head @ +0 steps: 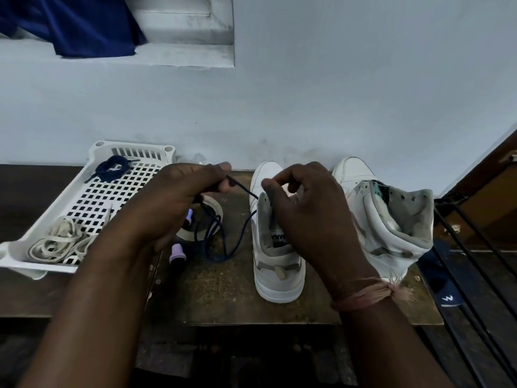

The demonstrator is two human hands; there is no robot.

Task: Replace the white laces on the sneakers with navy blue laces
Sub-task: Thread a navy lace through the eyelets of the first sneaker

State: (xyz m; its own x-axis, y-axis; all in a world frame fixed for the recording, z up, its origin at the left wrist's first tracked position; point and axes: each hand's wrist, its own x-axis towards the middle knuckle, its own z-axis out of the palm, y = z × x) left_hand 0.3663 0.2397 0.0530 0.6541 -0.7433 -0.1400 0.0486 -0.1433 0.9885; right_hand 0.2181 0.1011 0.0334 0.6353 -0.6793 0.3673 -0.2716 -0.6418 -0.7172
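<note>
Two white sneakers stand on a brown table, toes to the wall. My left hand pinches a navy blue lace that runs taut to the near sneaker and loops down onto the table. Over that sneaker's tongue my right hand curls, its fingertips at the eyelets where the lace enters. Beside it, the other sneaker stands with no lace, its tongue pulled open. A white perforated tray at the left holds a bundled navy lace and the removed white laces.
A roll of tape and a small lilac object lie between the tray and the near sneaker. Black metal bars stand at the right. A blue cloth hangs over a ledge at the top left. The wall runs right behind the sneakers.
</note>
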